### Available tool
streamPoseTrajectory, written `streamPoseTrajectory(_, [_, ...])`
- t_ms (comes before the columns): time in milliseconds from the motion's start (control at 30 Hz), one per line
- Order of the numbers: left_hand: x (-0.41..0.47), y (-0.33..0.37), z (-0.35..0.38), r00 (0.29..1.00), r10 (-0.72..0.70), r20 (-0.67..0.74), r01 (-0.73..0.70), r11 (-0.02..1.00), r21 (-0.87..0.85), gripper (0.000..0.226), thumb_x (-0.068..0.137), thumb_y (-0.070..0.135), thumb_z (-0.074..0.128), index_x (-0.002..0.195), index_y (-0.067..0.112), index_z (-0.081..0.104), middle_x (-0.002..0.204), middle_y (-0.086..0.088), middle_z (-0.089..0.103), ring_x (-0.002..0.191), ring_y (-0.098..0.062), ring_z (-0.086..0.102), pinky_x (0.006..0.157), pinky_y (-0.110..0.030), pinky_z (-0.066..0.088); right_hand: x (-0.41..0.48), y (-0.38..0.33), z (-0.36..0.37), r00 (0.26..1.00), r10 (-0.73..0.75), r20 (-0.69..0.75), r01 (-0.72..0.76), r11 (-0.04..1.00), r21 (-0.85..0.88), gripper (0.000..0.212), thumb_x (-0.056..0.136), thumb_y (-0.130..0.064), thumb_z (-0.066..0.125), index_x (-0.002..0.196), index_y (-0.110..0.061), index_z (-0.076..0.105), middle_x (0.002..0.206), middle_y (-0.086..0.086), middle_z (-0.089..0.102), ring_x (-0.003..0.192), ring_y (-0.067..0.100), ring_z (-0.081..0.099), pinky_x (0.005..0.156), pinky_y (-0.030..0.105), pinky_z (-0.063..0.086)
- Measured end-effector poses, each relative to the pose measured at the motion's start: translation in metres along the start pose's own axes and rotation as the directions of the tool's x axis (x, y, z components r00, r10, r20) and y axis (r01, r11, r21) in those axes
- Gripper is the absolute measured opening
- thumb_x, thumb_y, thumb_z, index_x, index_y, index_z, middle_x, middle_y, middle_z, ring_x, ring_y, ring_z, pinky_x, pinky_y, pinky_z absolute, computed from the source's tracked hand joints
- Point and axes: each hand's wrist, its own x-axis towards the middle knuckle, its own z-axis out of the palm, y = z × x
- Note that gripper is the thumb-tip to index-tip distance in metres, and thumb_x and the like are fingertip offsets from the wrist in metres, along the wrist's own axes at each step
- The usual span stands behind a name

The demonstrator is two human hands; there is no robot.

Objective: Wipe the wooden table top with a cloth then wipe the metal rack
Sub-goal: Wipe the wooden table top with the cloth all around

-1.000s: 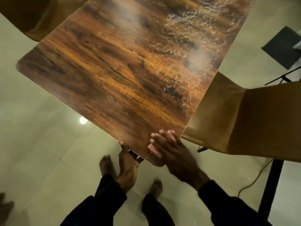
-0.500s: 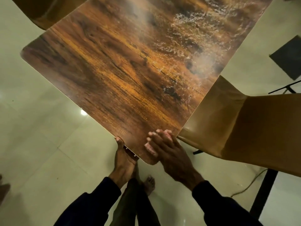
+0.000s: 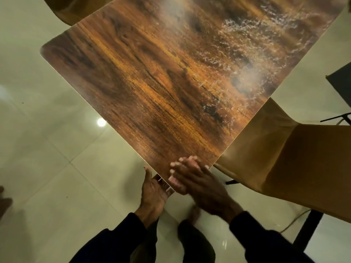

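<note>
The near corner of the wooden table top (image 3: 171, 103) is covered by the right hand (image 3: 193, 180), which is laid flat with its fingers straight and close together and is blurred by motion. The left hand (image 3: 152, 194) is held palm-up just below the same corner, thumb raised against the edge. Its fingers are hidden under the board, so it cannot be told whether the edge is gripped. Compared with a second ago, both hands are kept at this corner, while the stance has been shifted and only one blurred foot (image 3: 193, 213) is now seen. No cloth is seen in either hand, and whitish streaks (image 3: 252, 54) lie on the far right of the top. The table wiping is therefore judged unfinished. The metal rack cannot be identified. A tan chair (image 3: 294, 164) stands at the right.
</note>
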Motion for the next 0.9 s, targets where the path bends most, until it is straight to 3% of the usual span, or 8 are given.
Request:
streamPoseTrajectory(167, [0.005,-0.010,0.003,0.995,0.093,-0.041,-0.092,0.996,0.019,0.077,0.089,0.074,0.046,0.142,0.019,0.055,0.137,-0.013,0.065,0.126,-0.035,0.062,0.099,-0.048,0.051,0.031,0.103,-0.055,0.860,0.491,-0.136,-0.499,0.866,-0.026,0.063,0.114,-0.031,0.042,0.171,-0.021,0.016,0.180,0.007,0.003,0.167,0.032,-0.001,0.134,0.059,0.005])
streamPoseTrajectory(233, [0.007,-0.020,0.008,0.981,0.189,-0.052,-0.187,0.982,0.029,0.069,0.083,0.076,0.057,0.134,0.030,0.064,0.137,-0.008,0.066,0.123,-0.033,0.065,0.091,-0.046,0.057,0.053,0.092,-0.058,0.808,0.556,-0.196,-0.557,0.829,0.052,0.056,0.116,-0.036,0.037,0.169,-0.018,0.028,0.178,0.009,0.016,0.166,0.035,0.010,0.133,0.061,0.010])
streamPoseTrajectory(333, [0.008,-0.037,0.020,0.965,0.254,-0.071,-0.257,0.966,-0.038,0.070,0.088,0.072,0.058,0.136,0.022,0.064,0.141,-0.014,0.061,0.128,-0.036,0.060,0.101,-0.050,0.052,0.057,0.042,-0.038,0.943,0.278,-0.181,-0.265,0.960,0.093,0.055,0.114,-0.036,0.025,0.165,-0.019,0.037,0.175,0.010,0.029,0.164,0.037,0.016,0.126,0.070,0.027])
streamPoseTrajectory(433, [0.008,-0.059,0.033,0.943,0.309,-0.120,-0.326,0.933,-0.156,0.074,0.096,0.063,0.053,0.147,0.008,0.049,0.147,-0.021,0.054,0.135,-0.041,0.052,0.114,-0.053,0.036,0.019,0.037,-0.018,0.983,-0.128,-0.134,0.135,0.990,0.047,0.059,0.106,-0.016,0.050,0.164,-0.021,0.039,0.174,0.005,0.032,0.165,0.031,0.017,0.133,0.060,0.020])
streamPoseTrajectory(533, [0.006,-0.077,0.052,0.886,0.388,-0.253,-0.428,0.895,-0.125,0.066,0.093,0.061,0.056,0.125,0.005,0.063,0.131,-0.018,0.066,0.126,-0.038,0.061,0.105,-0.053,0.048,0.004,0.103,-0.032,0.986,-0.065,-0.150,0.067,0.998,0.007,0.063,0.104,-0.006,0.049,0.165,-0.020,0.039,0.175,0.005,0.028,0.165,0.032,0.017,0.134,0.059,0.014])
streamPoseTrajectory(600, [0.005,-0.080,0.062,0.851,0.413,-0.325,-0.470,0.874,-0.121,0.055,0.089,0.060,0.058,0.104,0.008,0.065,0.115,-0.012,0.069,0.121,-0.032,0.062,0.104,-0.053,0.050,0.024,0.153,-0.051,0.977,0.111,-0.180,-0.119,0.992,-0.037,0.056,0.111,-0.022,0.042,0.166,-0.017,0.036,0.176,0.010,0.024,0.165,0.035,0.016,0.131,0.064,0.019])
streamPoseTrajectory(733, [0.001,-0.080,0.070,0.857,0.412,-0.310,-0.489,0.841,-0.233,0.068,0.094,0.063,0.051,0.133,0.008,0.060,0.135,-0.010,0.063,0.131,-0.030,0.057,0.111,-0.048,0.043,0.088,0.177,-0.078,0.929,0.309,-0.202,-0.310,0.950,0.027,0.058,0.113,-0.045,0.031,0.164,-0.016,0.035,0.174,0.010,0.028,0.163,0.035,0.021,0.131,0.063,0.019])
streamPoseTrajectory(900, [-0.005,-0.086,0.079,0.874,0.428,-0.228,-0.485,0.771,-0.413,0.069,0.104,0.058,0.032,0.152,0.009,0.041,0.147,-0.014,0.055,0.130,-0.026,0.059,0.100,-0.040,0.055,0.068,0.083,-0.039,0.935,-0.320,-0.154,0.323,0.946,-0.008,0.063,0.106,-0.012,0.042,0.167,-0.018,0.027,0.176,0.008,0.023,0.165,0.032,0.015,0.128,0.067,0.022])
